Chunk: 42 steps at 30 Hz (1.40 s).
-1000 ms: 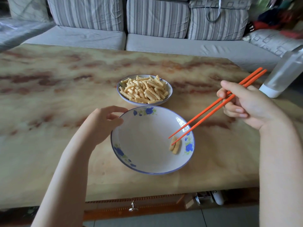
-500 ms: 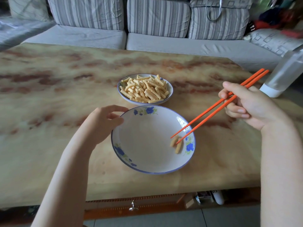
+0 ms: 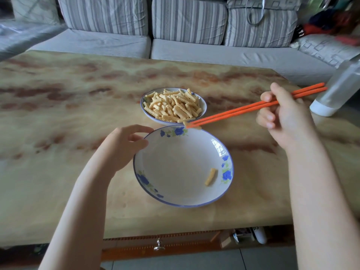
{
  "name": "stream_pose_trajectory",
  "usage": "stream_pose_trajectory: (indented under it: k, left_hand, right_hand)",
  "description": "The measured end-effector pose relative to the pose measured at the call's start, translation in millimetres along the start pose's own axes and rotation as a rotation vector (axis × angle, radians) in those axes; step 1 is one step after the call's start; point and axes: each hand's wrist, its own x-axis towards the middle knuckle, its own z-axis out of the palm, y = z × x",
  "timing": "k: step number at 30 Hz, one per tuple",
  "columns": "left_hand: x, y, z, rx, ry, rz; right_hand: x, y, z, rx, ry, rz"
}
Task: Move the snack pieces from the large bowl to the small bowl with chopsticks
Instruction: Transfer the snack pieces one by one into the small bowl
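r hand (image 3: 286, 117) grip pinches orange chopsticks (image 3: 243, 109), tips clamped on one snack piece (image 3: 192, 126) over far rim of large bowl (image 3: 175, 162), just short of full small bowl (image 3: 203, 109). l hand (image 3: 120, 147) grip curls on large bowl's left rim; another piece (image 3: 210, 176) lies inside it.

Nothing really readable in this one, tbh. The closest candidate is the white thing (image 3: 259, 236) tucked under the table (image 3: 78, 117). It has a couple of dark marks near its top end, but they're too small and blurry to make out as letters or numbers.
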Motion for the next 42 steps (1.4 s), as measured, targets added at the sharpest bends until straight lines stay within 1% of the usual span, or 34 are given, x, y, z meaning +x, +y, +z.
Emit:
stream_pose_trajectory:
  k: [3,6,9,13,17,22,24,27,31,33,36,42]
  left_hand:
    - [1,-1,1,0.001,0.002,-0.005]
    - [1,-2,0,-0.009,0.001,-0.01]
    - [1,-2,0,-0.012,0.001,-0.01]
    - [1,-1,0,-0.001,0.001,-0.001]
    - [2,-1,0,0.005,-0.003,-0.003]
    - [1,-1,-1,0.007,-0.003,-0.008]
    - [0,-1,-1,0.005,0.0,-0.007]
    - [0,-1,-1,0.008,-0.003,-0.003]
    - [0,0,-1,0.012,-0.004,-0.004]
    - [0,0,-1,0.016,-0.003,-0.004]
    - [-1,1,-1,0.016,-0.001,-0.008]
    - [-2,1,0,0.028,0.002,-0.006]
  right_hand:
    - [4,11,13,0.111,0.128,-0.059]
    - [4,23,26,0.11,0.223,-0.079]
    - [4,30,35,0.082,0.27,-0.077]
    - [7,40,41,0.036,0.285,-0.072]
    - [9,48,41,-0.016,0.253,-0.046]
    - [8,33,32,-0.012,0.22,-0.095]
    - [9,26,23,0.024,0.187,-0.1]
    - [11,15,3,0.013,0.052,-0.027]
    - [3,0,-22,-0.205,-0.152,0.124]
    - [-3,-7,-27,-0.292,-0.219,0.181]
    - [-7,-14,-30,-0.367,-0.271,0.208]
    - [-7,-15,-33,-0.424,-0.323,0.252]
